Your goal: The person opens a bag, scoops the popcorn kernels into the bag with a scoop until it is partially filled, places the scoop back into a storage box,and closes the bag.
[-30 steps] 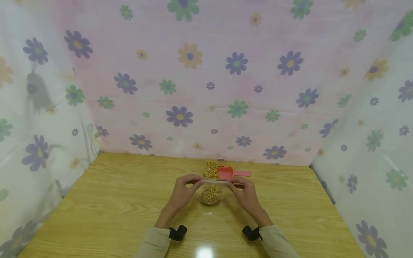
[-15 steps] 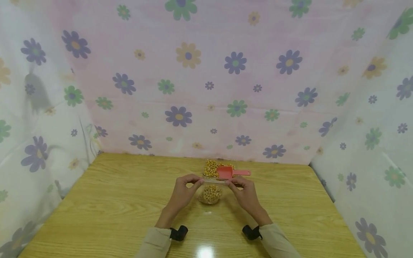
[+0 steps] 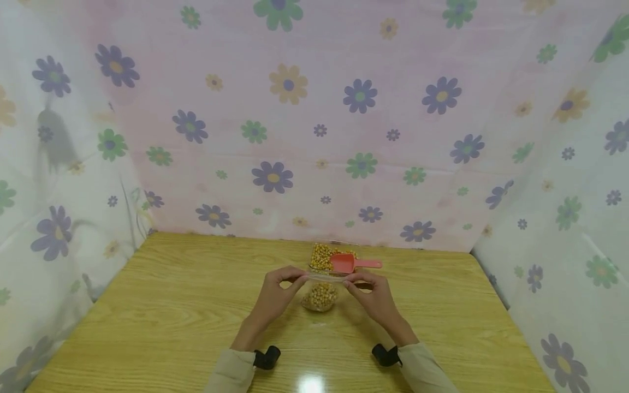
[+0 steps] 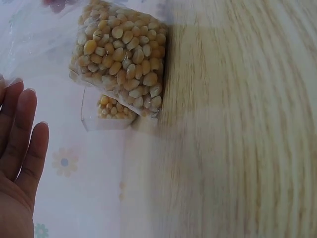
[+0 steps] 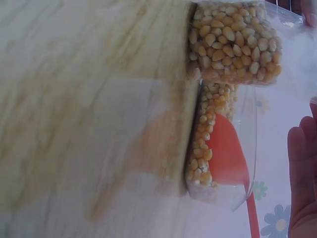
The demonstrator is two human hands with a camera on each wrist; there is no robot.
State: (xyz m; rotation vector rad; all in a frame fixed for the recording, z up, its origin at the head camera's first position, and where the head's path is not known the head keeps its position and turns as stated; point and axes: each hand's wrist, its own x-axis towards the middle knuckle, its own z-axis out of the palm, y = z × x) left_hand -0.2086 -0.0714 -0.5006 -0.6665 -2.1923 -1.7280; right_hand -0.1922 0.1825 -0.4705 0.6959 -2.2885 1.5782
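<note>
A clear plastic bag (image 3: 321, 297) with corn kernels in its lower part stands upright on the wooden table. My left hand (image 3: 276, 295) pinches the left end of its top edge between thumb and forefinger. At the other end, the thumb and forefinger of my right hand (image 3: 375, 295) pinch the same edge, which is stretched straight between the hands. In the left wrist view, the lower fingers (image 4: 32, 158) are extended beside the bag and the pinching tips are out of frame. The right wrist view catches the kernel-filled bag (image 5: 235, 44) up close and only part of the right hand (image 5: 303, 173).
Behind the bag, a clear box (image 5: 213, 194) holds more corn kernels. A red scoop (image 3: 344, 263) lies in it, its handle sticking out to the right. The wooden table (image 3: 172, 295) ends at a flower-patterned curtain (image 3: 314, 109) at the back.
My left hand and wrist have shifted slightly to the left, and the right fingertips have moved a little along the bag's top edge. The bag, box and scoop stay in place.
</note>
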